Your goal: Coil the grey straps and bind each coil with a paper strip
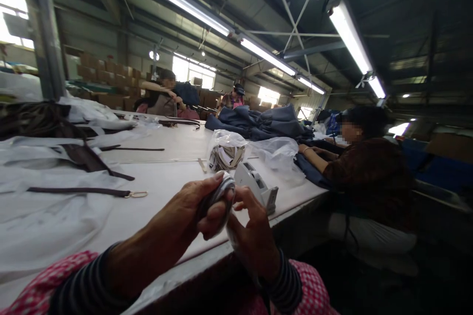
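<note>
"Holding something, is it, the left hand point(192, 203)?"

"Yes, its fingers and thumb are closed round a greyish bundle point(226, 188), above the near edge of the worktop point(155, 177)."

"And the right hand point(254, 231)?"

"Up against the left, fingers bent. I can't tell whether it grips the bundle too."

"Just beyond them?"

"A pale tape dispenser point(254, 181), and next to it a clear bag point(218, 136) of beige strips point(223, 158)."

"Can you read the whitish patch among the strips?"

"Too small."

"Further out?"

"A dark strap point(79, 190) with a metal clasp point(137, 194) at left, dark blue fabric point(258, 122) heaped behind, and a person point(369, 167) at right with hands on cloth."
</note>
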{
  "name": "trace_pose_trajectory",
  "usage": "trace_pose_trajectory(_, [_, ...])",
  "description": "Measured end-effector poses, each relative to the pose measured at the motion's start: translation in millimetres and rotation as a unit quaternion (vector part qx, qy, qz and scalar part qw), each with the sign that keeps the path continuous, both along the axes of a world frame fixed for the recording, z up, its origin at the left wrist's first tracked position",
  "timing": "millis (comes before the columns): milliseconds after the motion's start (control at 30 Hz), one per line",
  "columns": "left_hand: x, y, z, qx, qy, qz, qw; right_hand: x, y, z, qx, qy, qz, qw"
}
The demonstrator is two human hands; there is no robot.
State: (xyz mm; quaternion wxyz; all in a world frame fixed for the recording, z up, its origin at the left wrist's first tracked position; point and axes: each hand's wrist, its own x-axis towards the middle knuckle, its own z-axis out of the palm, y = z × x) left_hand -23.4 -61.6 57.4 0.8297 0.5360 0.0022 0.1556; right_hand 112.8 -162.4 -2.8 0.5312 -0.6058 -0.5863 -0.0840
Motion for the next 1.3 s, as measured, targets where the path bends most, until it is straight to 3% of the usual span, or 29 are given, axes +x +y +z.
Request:
trace_pose_trajectory(133, [2, -3, 17.2, -0.035, -0.018, 0.032, 0.999, -10, 18, 3.4, 0.018, 0.031, -0.05, 0.998])
trace_pose_trajectory(300, [4, 18, 31.5, -0.031, -0.054, 0.106, 0.992, -20, 21, 8.9, -0.067, 0.159, 0.052, 0.984])
trace_pose_trajectory(433, [5, 35, 28.0, 0.015, -0.122, 0.148, 0.981, -28, 13, -0.7, -0.14, 0.333, 0.196, 0.912])
trace_pose_trajectory(567, [11, 41, 8.5, 0.201, -0.097, 0.192, 0.956, -30, 6, -8.4, -0.182, 0.448, 0.253, 0.838])
trace_pose_trajectory(633, [15, 43, -5.3, 0.328, -0.071, 0.243, 0.91, -30, 2, -7.4, -0.194, 0.476, 0.261, 0.817])
trace_pose_trajectory(700, [19, 47, -19.9, 0.462, -0.068, 0.279, 0.839, -29, -1, -2.2, -0.204, 0.475, 0.261, 0.815])
trace_pose_trajectory(800, [20, 58, -38.7, 0.662, -0.11, 0.265, 0.692, -25, -7, 12.0, -0.244, 0.427, 0.249, 0.834])
trace_pose_trajectory(867, [15, 65, -46.1, 0.733, -0.109, 0.232, 0.63, -19, -10, 22.4, -0.278, 0.377, 0.218, 0.856])
trace_pose_trajectory(933, [7, 70, -49.3, 0.751, -0.073, 0.195, 0.627, -10, -10, 30.6, -0.287, 0.328, 0.16, 0.886])
trace_pose_trajectory(1033, [-10, 71, -49.5, 0.744, -0.018, 0.139, 0.653, 5, -6, 35.1, -0.271, 0.237, 0.096, 0.928])
trace_pose_trajectory(1167, [-25, 72, -51.7, 0.731, 0.044, 0.097, 0.674, 19, 7, 24.8, -0.265, 0.068, 0.122, 0.954])
trace_pose_trajectory(1300, [-30, 83, -60.2, 0.707, 0.086, 0.049, 0.7, 20, 19, 1.4, -0.225, -0.086, 0.153, 0.958])
